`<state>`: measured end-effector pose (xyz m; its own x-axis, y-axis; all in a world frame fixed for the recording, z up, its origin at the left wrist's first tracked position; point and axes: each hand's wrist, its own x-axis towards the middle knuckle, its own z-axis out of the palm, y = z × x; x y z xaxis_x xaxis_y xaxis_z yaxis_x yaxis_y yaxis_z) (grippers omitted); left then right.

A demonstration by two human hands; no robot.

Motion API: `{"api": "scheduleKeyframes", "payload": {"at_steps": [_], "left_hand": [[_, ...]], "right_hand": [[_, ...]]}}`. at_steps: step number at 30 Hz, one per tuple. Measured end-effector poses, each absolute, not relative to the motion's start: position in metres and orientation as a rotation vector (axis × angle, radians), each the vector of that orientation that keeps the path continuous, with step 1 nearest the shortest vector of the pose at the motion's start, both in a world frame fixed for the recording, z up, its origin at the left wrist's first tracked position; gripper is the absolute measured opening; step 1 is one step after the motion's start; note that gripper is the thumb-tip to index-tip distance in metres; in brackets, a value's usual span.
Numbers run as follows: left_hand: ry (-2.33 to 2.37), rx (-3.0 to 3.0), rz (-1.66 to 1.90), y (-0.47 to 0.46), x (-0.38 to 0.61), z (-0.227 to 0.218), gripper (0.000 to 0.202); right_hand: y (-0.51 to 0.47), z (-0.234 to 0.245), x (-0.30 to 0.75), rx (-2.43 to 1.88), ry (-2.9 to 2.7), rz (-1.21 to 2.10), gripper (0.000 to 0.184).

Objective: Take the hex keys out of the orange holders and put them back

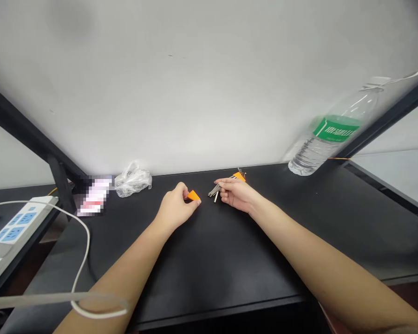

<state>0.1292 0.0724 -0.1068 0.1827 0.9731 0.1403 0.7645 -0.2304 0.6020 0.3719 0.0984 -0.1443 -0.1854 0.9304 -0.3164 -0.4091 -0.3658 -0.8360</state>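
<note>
- Pinching an orange plastic wedge (193, 196) in my left hand (176, 208), fingers closed on it, holding it just apart from the other tools.
- Resting my right hand (236, 194) across a bundle of hex keys (214, 189) with an orange holder (239, 176); I cannot tell whether those fingers grip.
- Beyond, on the bench (223, 260), stands a water bottle (329, 139), its green label too blurred to read.

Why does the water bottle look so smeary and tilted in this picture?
In the head view, the water bottle is smeared and leaning, probably stretched near the picture's edge. The left hand, orange piece, right hand and metal keys look sharper. A blocky patch hides one spot.
</note>
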Motion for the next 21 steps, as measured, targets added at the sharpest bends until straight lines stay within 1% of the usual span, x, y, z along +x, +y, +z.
{"api": "scheduleKeyframes", "payload": {"at_steps": [3, 7, 10, 17, 21], "left_hand": [[1.617, 2.058, 0.736, 0.075, 0.126, -0.108, 0.031], [1.617, 2.036, 0.748, 0.077, 0.126, -0.110, 0.031], [1.639, 2.038, 0.737, 0.077, 0.126, -0.110, 0.031], [1.666, 2.026, 0.677, 0.077, 0.127, -0.108, 0.032], [1.654, 2.038, 0.675, 0.077, 0.127, -0.109, 0.032]], "right_hand": [[0.099, -0.144, 0.375, -1.099, -0.806, 1.724, 0.030], [0.095, -0.139, 0.376, -1.142, -0.886, 1.757, 0.025], [0.095, -0.134, 0.382, -1.189, -0.950, 1.793, 0.024], [0.097, -0.127, 0.400, -1.283, -1.137, 1.832, 0.034], [0.093, -0.123, 0.406, -1.318, -1.209, 1.803, 0.042]]}}
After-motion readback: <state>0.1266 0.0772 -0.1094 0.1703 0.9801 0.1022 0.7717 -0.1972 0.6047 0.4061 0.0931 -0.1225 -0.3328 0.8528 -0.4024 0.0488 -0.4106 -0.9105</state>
